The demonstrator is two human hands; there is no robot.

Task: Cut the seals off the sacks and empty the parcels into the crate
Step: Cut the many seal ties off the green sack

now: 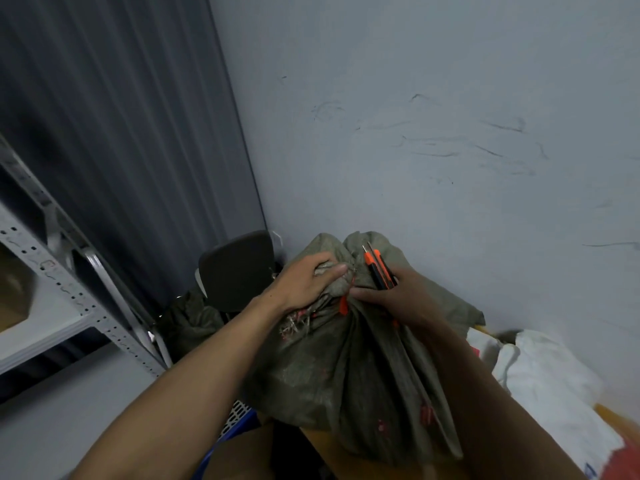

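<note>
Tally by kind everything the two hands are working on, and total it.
Green sack: 1, neck gripped by the left hand
Orange seal: 1, on the sack's neck
Utility knife: 1, held in the right hand
Total: 3

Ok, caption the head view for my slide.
Left hand grips the green sack at its neck; right hand holds an orange utility knife.

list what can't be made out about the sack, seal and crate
Sack: head view, cloth hides any parcels inside.
Seal: only an orange sliver shows between left hand and right hand; cut or not, unclear.
Crate: sack and left forearm cover all but a corner.
Knife: blade too small to judge.
</note>
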